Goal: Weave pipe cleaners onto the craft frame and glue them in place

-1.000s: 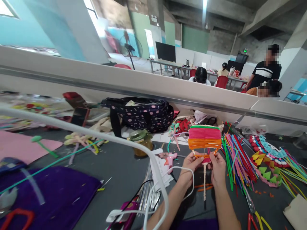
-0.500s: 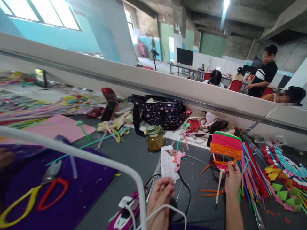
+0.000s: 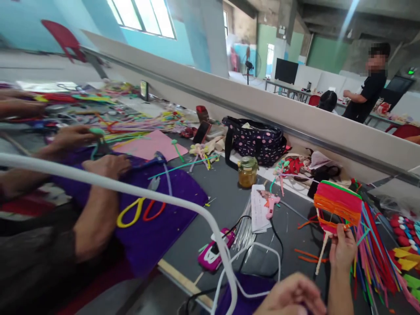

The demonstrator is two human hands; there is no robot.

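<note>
In my right hand (image 3: 343, 250) is a hand-held fan made of pipe cleaners (image 3: 339, 203), with pink and orange bands, a green top edge and a pale stick handle. Thumb and fingers pinch the fan at its lower edge. My left hand (image 3: 292, 295) is low in the frame, blurred and partly cut off, its fingers loosely bent with nothing visible in them. Loose orange pipe cleaners (image 3: 311, 259) lie left of the fan handle. A bundle of coloured pipe cleaners (image 3: 374, 258) spreads out right of my right hand. A pink glue gun (image 3: 271, 205) rests on a paper card (image 3: 260, 214).
A white bent tube (image 3: 183, 199) crosses the foreground. On the left, a co-worker's hands (image 3: 106, 166) work over purple cloth (image 3: 157, 236) with scissors (image 3: 144, 210). A jar (image 3: 247, 173), a dotted bag (image 3: 256, 142) and a purple-white device (image 3: 215, 251) stand nearby.
The view has swung left, bringing the co-worker's arms into sight. My left hand has dropped back toward the bottom edge, away from the card. My right hand still holds the fan.
</note>
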